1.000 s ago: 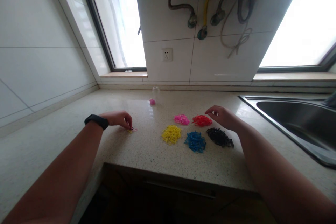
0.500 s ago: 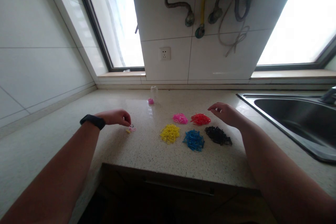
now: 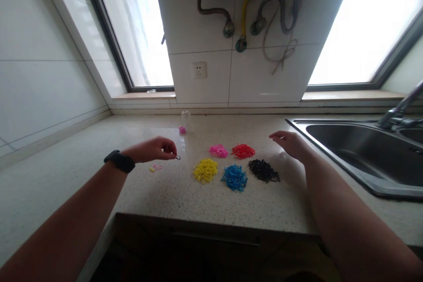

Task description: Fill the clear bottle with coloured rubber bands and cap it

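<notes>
My left hand [image 3: 158,149], below a dark wristband, pinches a small black rubber band [image 3: 178,157] between thumb and fingertips, just above the counter. Beside that wrist lie a few loose pink and yellow bands [image 3: 156,168]. My right hand [image 3: 288,142] hovers at the right with its fingers stretched out and nothing visible in them. Between the hands are heaps of small bands by colour: a pink pile [image 3: 218,151], a red pile [image 3: 243,151], a yellow pile [image 3: 205,170], a blue pile [image 3: 234,178] and a black pile [image 3: 263,170].
A clear plastic jar [image 3: 186,120] stands toward the wall, with a pink lid-like piece [image 3: 182,130] by it. At the right a steel sink [image 3: 330,172] with a faucet [image 3: 398,112] is set into the speckled counter [image 3: 185,200]. Hoses and a socket [image 3: 200,70] are on the wall.
My left hand has moved right, away from the loose pink and yellow bands, carrying the black rubber band. My right hand stays raised near the red and black piles. The view has shifted slightly right.
</notes>
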The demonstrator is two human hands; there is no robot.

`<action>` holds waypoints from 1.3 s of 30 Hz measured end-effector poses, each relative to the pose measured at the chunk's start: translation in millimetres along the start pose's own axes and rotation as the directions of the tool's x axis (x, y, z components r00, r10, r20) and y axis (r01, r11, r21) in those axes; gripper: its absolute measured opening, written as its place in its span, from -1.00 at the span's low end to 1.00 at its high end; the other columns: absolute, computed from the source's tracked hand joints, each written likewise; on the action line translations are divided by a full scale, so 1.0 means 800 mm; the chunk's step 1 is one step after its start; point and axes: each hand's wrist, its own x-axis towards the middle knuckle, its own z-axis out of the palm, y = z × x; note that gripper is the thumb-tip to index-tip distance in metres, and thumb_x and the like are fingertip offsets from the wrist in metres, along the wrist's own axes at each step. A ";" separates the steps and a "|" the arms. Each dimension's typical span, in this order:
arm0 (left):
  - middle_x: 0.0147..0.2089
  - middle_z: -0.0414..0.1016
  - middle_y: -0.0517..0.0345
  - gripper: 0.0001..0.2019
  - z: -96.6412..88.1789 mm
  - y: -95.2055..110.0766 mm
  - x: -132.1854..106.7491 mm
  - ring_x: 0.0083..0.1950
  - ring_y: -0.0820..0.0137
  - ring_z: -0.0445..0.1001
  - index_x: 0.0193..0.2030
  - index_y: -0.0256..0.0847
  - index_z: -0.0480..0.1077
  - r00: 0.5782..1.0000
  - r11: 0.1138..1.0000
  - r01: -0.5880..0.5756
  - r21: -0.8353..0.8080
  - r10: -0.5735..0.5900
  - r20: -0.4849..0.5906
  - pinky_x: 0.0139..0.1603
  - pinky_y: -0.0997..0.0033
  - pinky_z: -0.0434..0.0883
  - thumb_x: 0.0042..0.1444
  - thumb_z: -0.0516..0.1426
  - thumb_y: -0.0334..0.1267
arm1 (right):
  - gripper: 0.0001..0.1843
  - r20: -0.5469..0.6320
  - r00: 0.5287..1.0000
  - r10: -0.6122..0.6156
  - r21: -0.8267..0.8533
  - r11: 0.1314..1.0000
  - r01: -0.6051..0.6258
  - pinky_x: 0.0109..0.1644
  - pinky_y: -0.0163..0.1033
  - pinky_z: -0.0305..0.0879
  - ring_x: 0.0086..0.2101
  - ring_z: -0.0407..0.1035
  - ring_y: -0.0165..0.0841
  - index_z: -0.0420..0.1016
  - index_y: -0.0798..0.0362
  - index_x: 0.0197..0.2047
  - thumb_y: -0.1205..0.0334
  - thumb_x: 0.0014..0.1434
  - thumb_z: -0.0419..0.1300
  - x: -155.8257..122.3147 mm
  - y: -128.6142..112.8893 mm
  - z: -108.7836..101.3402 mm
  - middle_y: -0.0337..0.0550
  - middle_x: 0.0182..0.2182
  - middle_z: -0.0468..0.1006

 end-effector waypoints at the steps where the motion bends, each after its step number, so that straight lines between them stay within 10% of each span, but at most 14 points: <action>1: -0.34 0.47 0.13 -0.70 0.008 0.009 0.004 -0.34 0.44 0.33 -0.17 -0.27 0.52 0.999 0.998 -0.035 -0.047 0.035 -0.013 -0.30 0.45 0.27 0.13 0.24 -0.04 | -0.62 -0.005 0.998 0.067 0.027 0.997 -0.067 -0.40 -0.25 0.23 -0.49 0.35 -0.37 0.64 0.06 -0.11 0.05 0.14 0.13 0.002 0.009 0.001 -0.07 -0.35 0.61; 7: -0.35 0.37 0.19 -0.74 0.065 0.064 0.026 -0.37 0.53 0.26 -0.24 -0.30 0.43 0.988 0.882 -0.134 -0.451 0.084 -0.128 -0.36 0.52 0.20 0.11 0.29 -0.13 | -0.68 0.042 0.987 0.157 0.009 0.988 -0.157 -0.27 -0.27 0.28 -0.36 0.42 -0.35 0.66 0.05 -0.15 0.15 0.12 0.15 0.018 0.028 0.018 -0.10 -0.30 0.63; 12: -0.46 0.19 0.31 -0.73 0.112 0.100 0.030 -0.49 0.62 0.12 -0.22 -0.30 0.33 0.993 0.523 -0.113 -0.845 0.086 -0.079 -0.49 0.56 -0.01 0.12 0.30 -0.18 | -0.67 0.042 0.981 0.189 0.012 0.982 -0.189 -0.28 -0.28 0.27 -0.38 0.42 -0.36 0.65 0.03 -0.12 0.13 0.14 0.14 0.023 0.031 0.023 -0.14 -0.32 0.62; 19: -0.47 0.11 0.29 -0.81 0.142 0.142 0.022 -0.51 0.60 0.06 -0.25 -0.29 0.30 0.979 0.225 -0.052 -0.973 0.206 -0.005 -0.50 0.52 -0.03 0.22 0.22 -0.25 | -0.69 0.077 0.978 0.194 -0.083 0.979 -0.187 -0.31 -0.27 0.25 -0.36 0.43 -0.34 0.65 -0.05 -0.14 0.10 0.13 0.16 0.025 0.034 0.028 -0.18 -0.32 0.63; 39: -0.43 0.01 0.28 -0.78 0.153 0.177 0.010 -0.51 0.60 0.06 -0.31 -0.29 0.32 0.974 0.136 -0.016 -0.991 0.228 0.016 -0.54 0.54 -0.03 0.21 0.22 -0.20 | -0.69 0.072 0.978 0.195 -0.186 0.966 -0.178 -0.19 -0.24 0.28 -0.22 0.47 -0.27 0.66 -0.08 -0.14 0.07 0.15 0.14 0.022 0.026 0.029 -0.16 -0.21 0.64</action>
